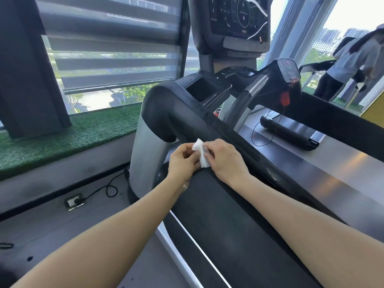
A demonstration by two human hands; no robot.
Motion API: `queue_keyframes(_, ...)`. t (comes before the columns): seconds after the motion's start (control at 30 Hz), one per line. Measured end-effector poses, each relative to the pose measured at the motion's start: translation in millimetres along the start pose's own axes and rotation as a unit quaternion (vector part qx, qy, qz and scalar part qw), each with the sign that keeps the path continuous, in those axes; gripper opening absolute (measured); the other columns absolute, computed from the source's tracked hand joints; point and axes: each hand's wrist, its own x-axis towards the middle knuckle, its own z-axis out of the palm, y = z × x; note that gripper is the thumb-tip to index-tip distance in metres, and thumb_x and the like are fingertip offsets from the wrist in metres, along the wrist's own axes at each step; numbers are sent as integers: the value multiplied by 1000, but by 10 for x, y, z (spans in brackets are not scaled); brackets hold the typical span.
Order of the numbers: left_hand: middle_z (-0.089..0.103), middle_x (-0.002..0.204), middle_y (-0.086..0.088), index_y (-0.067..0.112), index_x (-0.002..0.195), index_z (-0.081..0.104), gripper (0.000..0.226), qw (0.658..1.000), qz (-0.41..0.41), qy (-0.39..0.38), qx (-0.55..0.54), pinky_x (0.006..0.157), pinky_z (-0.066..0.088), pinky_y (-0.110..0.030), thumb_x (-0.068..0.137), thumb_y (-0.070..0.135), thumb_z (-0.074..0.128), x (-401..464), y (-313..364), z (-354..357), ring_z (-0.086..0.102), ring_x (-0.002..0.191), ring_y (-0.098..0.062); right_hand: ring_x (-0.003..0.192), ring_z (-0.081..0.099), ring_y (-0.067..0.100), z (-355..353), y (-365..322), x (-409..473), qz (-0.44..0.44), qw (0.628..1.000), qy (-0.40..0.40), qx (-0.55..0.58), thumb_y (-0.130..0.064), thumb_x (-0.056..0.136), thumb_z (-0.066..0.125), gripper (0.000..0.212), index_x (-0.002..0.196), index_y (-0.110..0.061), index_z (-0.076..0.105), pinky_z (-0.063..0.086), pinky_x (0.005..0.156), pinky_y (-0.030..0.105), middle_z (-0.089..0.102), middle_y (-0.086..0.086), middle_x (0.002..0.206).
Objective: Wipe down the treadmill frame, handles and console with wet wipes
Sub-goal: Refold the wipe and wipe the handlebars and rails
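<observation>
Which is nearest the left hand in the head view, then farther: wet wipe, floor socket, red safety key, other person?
1. wet wipe: pinched in the left hand.
2. floor socket: lower left, on the floor.
3. red safety key: upper right, under the console.
4. other person: far right by the window.

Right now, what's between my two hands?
In the head view, a small folded white wet wipe lies between the left hand and the right hand; both pinch it above the black treadmill belt.

Both bare forearms are reaching forward and converging at the middle. The left hand [182, 161] and right hand [225, 161] are meeting fingertip to fingertip, fingers curled, both pinching a small white wipe [201, 151] between them.
</observation>
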Motion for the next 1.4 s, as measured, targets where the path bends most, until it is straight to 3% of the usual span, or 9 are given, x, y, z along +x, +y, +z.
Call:
queue_keyframes(0.1, 65, 80, -5, 8, 90, 57, 15, 995, -12, -11, -95, 55, 54, -21, 94, -5, 50, 8, 97, -61, 67, 62, -9, 93, 54, 25, 45, -150, 104, -18, 999, 22, 19, -21, 98, 43, 25, 105, -7, 62, 44, 77, 35, 56, 9, 102)
queue_keyframes(0.27, 64, 80, -7, 6, 91, 56, 15, 982, -13, -17, -189, 61, 56, -22, 95, -5, 46, 128, 172, -103, 67, 65, -10, 96, 52, 23, 76, -239, 347, -57, 997, 52, -22, -20, 95, 46, 22, 104, -10, 63, 36, 71, 26, 55, 6, 104)
queue_keyframes(0.4, 69, 77, -5, 5, 92, 56, 14, 971, -28, -42, -235, 64, 57, -24, 95, -5, 47, 229, 156, -85, 69, 69, -12, 98, 51, 23, 62, -203, 489, -68, 994, 42, -79, -14, 91, 49, 20, 105, -10, 63, 44, 77, 31, 56, 7, 104)
queue_keyframes(0.6, 68, 100, -7, 11, 101, 61, 17, 993, -51, 10, -106, 89, 54, -34, 90, -2, 57, 379, -126, -112, 64, 94, -19, 57, 54, 23, 75, -123, 534, -245, 925, 85, -279, -2, 65, 45, 19, 53, -13, 55, 32, 47, 24, 52, 4, 59)
queue_keyframes(0.73, 63, 112, 1, 23, 108, 60, 29, 995, -69, 68, -39, 92, 47, -26, 92, 0, 54, 470, -348, -211, 58, 100, -11, 50, 50, 22, 202, 20, 529, -303, 888, 45, -343, 1, 50, 55, 17, 42, -13, 51, 36, 45, 25, 46, 1, 51)
queue_keyframes(0.93, 64, 110, 3, 16, 119, 59, 33, 997, -56, 53, -3, 91, 46, -22, 92, -2, 51, 622, -401, -246, 60, 101, -5, 49, 51, 21, 322, -35, 956, -315, 890, 76, -322, -1, 62, 28, 37, 40, -13, 54, 34, 44, 22, 47, 0, 50)
queue_keyframes(1.17, 64, 104, 11, 24, 109, 59, 32, 996, -71, 58, 9, 100, 47, -30, 93, -2, 51, 774, -500, -342, 60, 104, -10, 46, 54, 19, 387, -194, 1303, -302, 894, -8, -331, 0, 38, 82, 27, 38, -13, 59, 36, 42, 17, 50, -2, 47)
queue_keyframes(1.27, 64, 115, 5, 20, 117, 59, 33, 996, -78, 47, 16, 102, 46, -33, 93, -2, 51, 761, -536, -337, 59, 106, -12, 45, 51, 16, 301, -103, 1073, -323, 882, 22, -344, 1, 47, 64, 24, 35, -17, 54, 20, 43, 17, 48, -4, 46)
queue_keyframes(1.4, 64, 110, 10, 25, 114, 58, 34, 997, -77, 21, 12, 101, 47, -33, 92, 0, 54, 737, -512, -274, 60, 104, -8, 47, 49, 16, 274, 95, 694, -338, 869, 61, -357, 2, 67, 33, 41, 36, -18, 52, 20, 46, 21, 46, -3, 48)
